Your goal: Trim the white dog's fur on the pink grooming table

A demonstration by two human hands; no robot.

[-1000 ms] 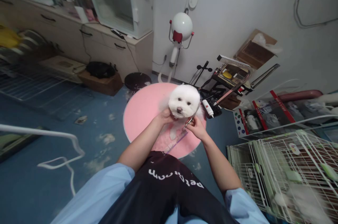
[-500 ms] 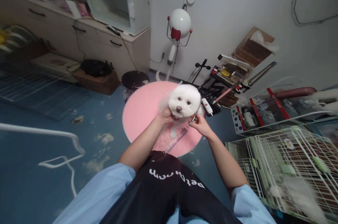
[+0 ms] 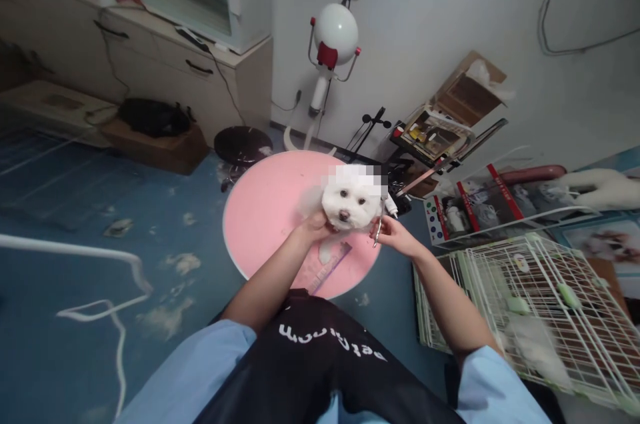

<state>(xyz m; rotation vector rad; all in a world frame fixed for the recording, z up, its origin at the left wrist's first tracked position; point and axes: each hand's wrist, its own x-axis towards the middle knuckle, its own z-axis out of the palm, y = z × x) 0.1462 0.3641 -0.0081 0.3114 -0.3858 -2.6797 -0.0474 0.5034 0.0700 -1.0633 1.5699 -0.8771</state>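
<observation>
A small white fluffy dog [image 3: 350, 203] stands on a round pink table [image 3: 265, 204] and faces me. My left hand [image 3: 315, 227] is closed under the dog's chin and holds its head. My right hand [image 3: 393, 236] grips a pair of metal scissors [image 3: 379, 229], whose blades point up along the right side of the dog's head. A pale comb [image 3: 331, 265] lies on the table in front of the dog.
A white wire cage [image 3: 540, 304] stands at the right. A stand dryer with a white globe [image 3: 334, 34] is behind the table, beside a tool trolley [image 3: 435, 137]. Clumps of cut fur [image 3: 170, 291] and a white hose [image 3: 100, 307] lie on the blue floor at the left.
The view has swung to the right. My right hand has moved outward with the scissors, from below the dog's chin to the right side of its head. My left hand stays under the chin.
</observation>
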